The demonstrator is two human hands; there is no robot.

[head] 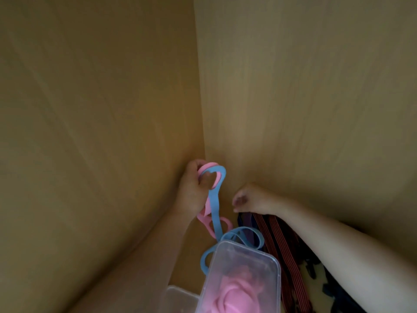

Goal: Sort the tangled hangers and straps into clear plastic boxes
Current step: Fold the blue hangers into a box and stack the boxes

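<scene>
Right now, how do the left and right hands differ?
The left hand grips the pink and blue looped straps; the right hand is curled with nothing visible in it. The left hand is higher; the right hand hovers over the red striped straps. Both are bare, near the wooden corner.

1. Your left hand (pixel 191 190) grips the pink strap (pixel 206 167) and blue strap (pixel 213 206) by their loops.
2. The blue strap trails down beside the clear box (pixel 266 265).
3. Your right hand (pixel 248 198) hovers curled above red-striped straps (pixel 278 236).
</scene>
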